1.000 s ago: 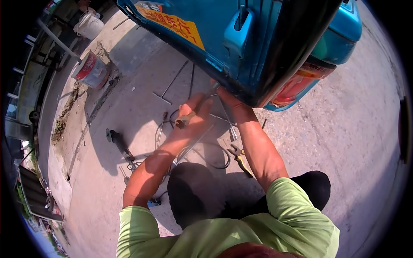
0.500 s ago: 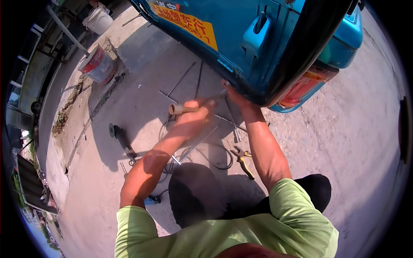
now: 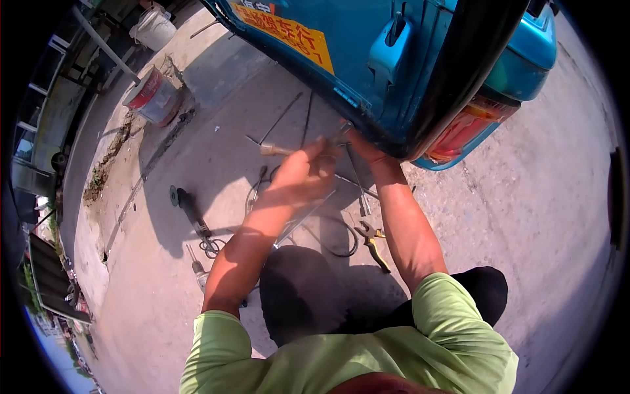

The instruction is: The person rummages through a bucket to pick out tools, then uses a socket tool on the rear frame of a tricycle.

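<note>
My left hand (image 3: pixel 306 172), somewhat blurred, is closed around a tool with a thick tan tube-like end (image 3: pixel 272 150). That end sticks out to the left; the other end reaches toward my right hand and is too blurred to name. My right hand (image 3: pixel 367 148) is closed at the lower edge of a blue vehicle body (image 3: pixel 348 98), by a small metallic piece (image 3: pixel 346 127). Its fingers are partly hidden, so I cannot tell exactly what they grip. Yellow-and-black pliers (image 3: pixel 373 247) lie on the ground below my hands.
An angle grinder (image 3: pixel 191 210) and a drill (image 3: pixel 198 270) lie to the left. Thin metal rods (image 3: pixel 281 118) and a dark cable (image 3: pixel 344 253) are scattered around the hands. A paint-stained bucket (image 3: pixel 152 98) holds a pole. A red tail light (image 3: pixel 459 134) is at the right corner.
My left hand has shifted slightly right and up with the tool, whose tan end has tilted. My right hand stays at the vehicle's edge. More of the drill shows beside my left arm.
</note>
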A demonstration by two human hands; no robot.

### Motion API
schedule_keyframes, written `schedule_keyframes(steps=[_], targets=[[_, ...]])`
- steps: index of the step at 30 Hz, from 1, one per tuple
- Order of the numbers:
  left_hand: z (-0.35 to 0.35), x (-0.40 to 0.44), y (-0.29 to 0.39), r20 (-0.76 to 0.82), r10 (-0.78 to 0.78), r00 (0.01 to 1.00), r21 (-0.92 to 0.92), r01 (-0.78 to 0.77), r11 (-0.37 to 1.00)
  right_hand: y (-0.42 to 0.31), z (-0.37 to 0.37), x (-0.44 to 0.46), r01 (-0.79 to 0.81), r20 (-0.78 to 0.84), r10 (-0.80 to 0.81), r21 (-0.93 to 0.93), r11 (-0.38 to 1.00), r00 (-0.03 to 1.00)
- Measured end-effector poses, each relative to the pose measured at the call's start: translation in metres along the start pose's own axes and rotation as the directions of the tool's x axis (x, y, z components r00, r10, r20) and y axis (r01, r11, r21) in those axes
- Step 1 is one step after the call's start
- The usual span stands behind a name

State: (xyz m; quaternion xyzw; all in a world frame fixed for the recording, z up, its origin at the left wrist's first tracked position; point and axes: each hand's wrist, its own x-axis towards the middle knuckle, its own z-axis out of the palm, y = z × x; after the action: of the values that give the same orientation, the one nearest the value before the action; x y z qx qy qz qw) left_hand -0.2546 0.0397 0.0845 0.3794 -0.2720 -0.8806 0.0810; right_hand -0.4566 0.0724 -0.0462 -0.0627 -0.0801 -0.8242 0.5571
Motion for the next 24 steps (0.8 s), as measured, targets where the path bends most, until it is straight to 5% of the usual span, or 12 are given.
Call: schedule_keyframes(steps=[6, 8, 10, 11, 12, 13, 16, 19, 22, 24], targets=[[-0.004, 0.004, 0.000, -0.002, -0.020, 1.000, 0.027, 0.020, 0.999, -0.004, -0.023, 0.002, 0.025, -0.046, -0.031, -0.123, 0.992, 0.998], [-0.004, -0.001, 0.001, 0.014, 0.023, 1.000, 0.120, -0.024, 0.992, -0.002, -0.032, 0.005, 0.048, -0.043, -0.065, -0.319, 0.946, 0.997], [-0.006, -0.004, -0.001, 0.034, 0.019, 0.999, 0.144, -0.024, 0.989, 0.000, -0.041, 0.010, 0.133, 0.053, -0.137, -0.725, 0.675, 0.989], [-0.006, -0.003, 0.004, 0.051, 0.036, 0.998, 0.168, -0.044, 0.985, 0.003, -0.040, 0.014, 0.100, 0.071, -0.072, -0.613, 0.784, 0.995], [-0.009, 0.000, 0.005, 0.082, 0.009, 0.997, 0.117, -0.019, 0.993, 0.006, -0.013, 0.016, -0.063, 0.118, 0.087, -0.194, 0.979, 0.989], [-0.011, 0.002, 0.004, 0.120, -0.033, 0.992, 0.064, 0.026, 0.998, 0.008, 0.002, 0.015, -0.272, 0.207, 0.224, 0.242, 0.931, 0.952], [-0.009, 0.004, 0.004, 0.184, -0.078, 0.980, -0.032, 0.085, 0.996, 0.005, -0.004, 0.005, -0.080, 0.025, 0.079, 0.053, 0.995, 0.997], [-0.010, 0.009, 0.002, 0.262, -0.084, 0.962, -0.090, 0.111, 0.990, 0.006, -0.004, 0.008, -0.021, 0.054, 0.019, 0.033, 0.999, 0.998], [-0.005, -0.001, 0.000, 0.101, 0.129, 0.987, 0.260, -0.151, 0.954, 0.012, -0.004, 0.013, -0.061, 0.067, 0.052, 0.142, 0.988, 0.996], [0.001, 0.001, -0.006, 0.193, 0.606, 0.772, 0.794, -0.486, 0.365, 0.009, -0.002, 0.012, -0.059, 0.076, 0.049, 0.137, 0.989, 0.996]])
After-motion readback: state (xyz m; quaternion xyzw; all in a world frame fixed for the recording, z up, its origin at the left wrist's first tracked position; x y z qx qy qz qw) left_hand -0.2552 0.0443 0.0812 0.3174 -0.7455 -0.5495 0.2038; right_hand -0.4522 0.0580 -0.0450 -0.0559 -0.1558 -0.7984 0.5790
